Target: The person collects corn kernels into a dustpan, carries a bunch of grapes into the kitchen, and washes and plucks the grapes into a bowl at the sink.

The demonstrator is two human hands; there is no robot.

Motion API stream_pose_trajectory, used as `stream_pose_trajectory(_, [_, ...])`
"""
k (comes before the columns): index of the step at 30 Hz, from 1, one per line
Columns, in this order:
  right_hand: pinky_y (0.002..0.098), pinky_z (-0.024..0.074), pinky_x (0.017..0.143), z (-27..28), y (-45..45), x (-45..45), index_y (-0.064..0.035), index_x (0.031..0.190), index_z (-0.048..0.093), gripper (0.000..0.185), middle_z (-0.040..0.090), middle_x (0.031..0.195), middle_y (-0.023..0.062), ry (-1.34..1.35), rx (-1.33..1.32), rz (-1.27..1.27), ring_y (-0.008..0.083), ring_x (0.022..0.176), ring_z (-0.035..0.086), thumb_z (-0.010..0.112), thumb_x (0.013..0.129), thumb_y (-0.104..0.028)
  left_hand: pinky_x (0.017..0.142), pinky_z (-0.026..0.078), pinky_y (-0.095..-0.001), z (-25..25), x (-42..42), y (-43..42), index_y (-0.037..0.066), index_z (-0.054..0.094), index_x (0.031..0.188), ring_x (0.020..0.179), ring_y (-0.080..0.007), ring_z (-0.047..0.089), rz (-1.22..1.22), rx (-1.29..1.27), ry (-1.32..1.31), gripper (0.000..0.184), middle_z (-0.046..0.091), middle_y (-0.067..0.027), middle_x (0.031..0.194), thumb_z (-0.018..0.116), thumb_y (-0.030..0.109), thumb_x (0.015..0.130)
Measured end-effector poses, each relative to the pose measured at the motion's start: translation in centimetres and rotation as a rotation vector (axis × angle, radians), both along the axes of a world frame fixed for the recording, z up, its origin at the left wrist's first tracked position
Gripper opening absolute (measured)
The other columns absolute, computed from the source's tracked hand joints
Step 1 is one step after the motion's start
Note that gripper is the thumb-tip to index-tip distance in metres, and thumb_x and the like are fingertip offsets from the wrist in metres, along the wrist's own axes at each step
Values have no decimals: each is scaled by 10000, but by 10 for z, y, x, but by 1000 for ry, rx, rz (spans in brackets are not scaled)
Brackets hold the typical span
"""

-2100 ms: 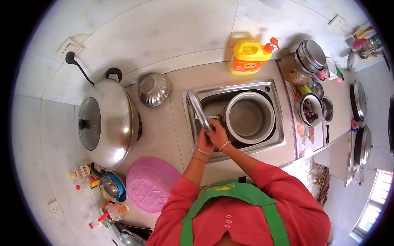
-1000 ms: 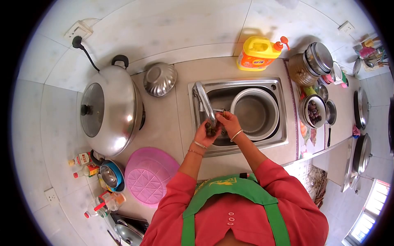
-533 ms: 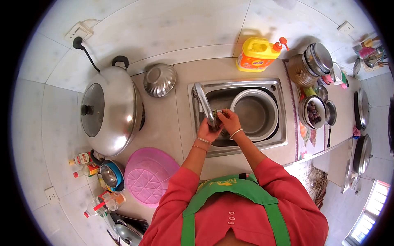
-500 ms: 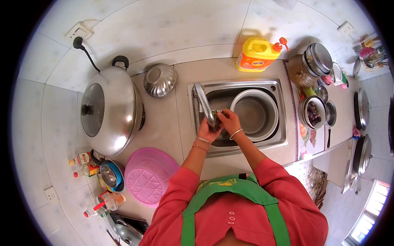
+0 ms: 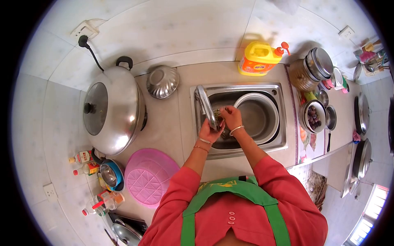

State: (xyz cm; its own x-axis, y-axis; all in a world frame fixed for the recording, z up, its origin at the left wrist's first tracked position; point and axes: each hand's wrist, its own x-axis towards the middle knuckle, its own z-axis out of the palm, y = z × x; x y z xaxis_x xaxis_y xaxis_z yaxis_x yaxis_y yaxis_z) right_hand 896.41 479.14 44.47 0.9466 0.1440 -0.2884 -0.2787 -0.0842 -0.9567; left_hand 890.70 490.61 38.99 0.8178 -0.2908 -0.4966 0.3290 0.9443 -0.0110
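Note:
My left hand [image 5: 211, 131] is closed under the spout of the tap [image 5: 205, 104], over the left part of the sink [image 5: 284, 132]. Between my hands is a small greenish-brown bunch [image 5: 219, 118], thin and stem-like; its kind is hard to make out. The fingers of my right hand [image 5: 232, 118] pinch together at the upper part of this bunch. Part of it is hidden by my fingers and the tap. Right of my hands, inside the sink, a round metal pot [image 5: 256, 119] stands upright.
A yellow detergent jug [image 5: 258, 59] stands behind the sink. To the left are a fluted metal bowl [image 5: 163, 82], a large lidded electric wok [image 5: 119, 108] and a pink plastic basin [image 5: 150, 178]. On the right are a bowl of dark round fruit [image 5: 313, 117] and stacked pots [image 5: 312, 67].
My right hand has moved slightly up, away from my left, still pinching at the bunch. My left hand stays under the tap. The whole view has shifted a little.

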Motion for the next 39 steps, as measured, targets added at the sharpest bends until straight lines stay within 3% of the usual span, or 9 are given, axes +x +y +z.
stream_pose_trajectory(3, [217, 417, 528, -2, 3, 11, 39, 858, 629, 239, 607, 686, 15, -65, -82, -13, 45, 618, 503, 627, 838, -200, 813, 495, -367, 8, 3, -1, 16, 547, 1024, 788, -224, 573, -1, -62, 38, 329, 606, -103, 935, 391, 288, 924])
stream_pose_trajectory(7, [220, 429, 542, 3, 0, 2, 31, 886, 631, 269, 616, 716, 20, 71, 5, -35, 53, 633, 518, 630, 841, -235, 826, 494, -377, 14, 1, -6, 22, 546, 1039, 808, -239, 582, 41, -55, 76, 317, 603, -107, 953, 399, 278, 922])
stream_pose_trajectory(10, [225, 441, 541, -9, 1, -16, 12, 934, 626, 275, 622, 759, 25, -6, 98, -61, 70, 648, 544, 631, 842, -248, 841, 488, -380, 20, -12, -8, 32, 548, 1046, 854, -239, 581, 7, -42, -27, 296, 601, -98, 986, 411, 262, 920])
stream_pose_trajectory(13, [223, 448, 542, -17, -11, -34, -5, 970, 616, 265, 623, 799, 25, 105, 44, 29, 87, 655, 559, 636, 839, -235, 859, 480, -384, 21, -28, -13, 47, 546, 1059, 898, -225, 570, -12, 123, 70, 278, 598, -83, 1024, 421, 253, 920])
stream_pose_trajectory(21, [219, 454, 595, 2, -15, -68, -36, 959, 605, 205, 619, 830, 21, 209, 238, 87, 89, 684, 561, 649, 829, -189, 882, 431, -367, 16, -60, -5, 98, 532, 1114, 999, -201, 539, -10, 366, -94, 267, 573, -55, 1091, 430, 264, 931])
stream_pose_trajectory(23, [231, 464, 623, 5, -17, -73, -49, 945, 602, 177, 618, 846, 21, 260, 290, 86, 98, 707, 570, 643, 835, -182, 883, 428, -367, 24, -65, -1, 104, 534, 1119, 1010, -200, 535, 5, 343, -150, 272, 571, -56, 1097, 425, 272, 934])
stream_pose_trajectory(25, [248, 456, 633, 9, -19, -77, -66, 919, 601, 128, 610, 843, 12, 418, 612, -36, 99, 740, 570, 642, 833, -151, 884, 426, -368, 39, -67, 4, 110, 536, 1123, 1021, -199, 530, 25, 320, -203, 277, 570, -56, 1103, 421, 281, 938])
stream_pose_trajectory(34, [345, 474, 852, 16, -8, -98, -116, 915, 549, 59, 572, 942, -4, 416, 791, -53, 147, 905, 568, 544, 898, -173, 994, 373, -383, 68, -84, 31, 72, 491, 1219, 1156, -225, 473, 97, 112, -263, 352, 512, -75, 1254, 345, 267, 964])
stream_pose_trajectory(39, [351, 467, 871, 23, -5, -107, -113, 917, 532, 65, 566, 952, 2, 418, 833, -27, 155, 919, 567, 532, 905, -177, 1001, 365, -379, 71, -92, 32, 65, 488, 1211, 1156, -222, 472, 94, 83, -228, 335, 514, -92, 1242, 362, 249, 961])
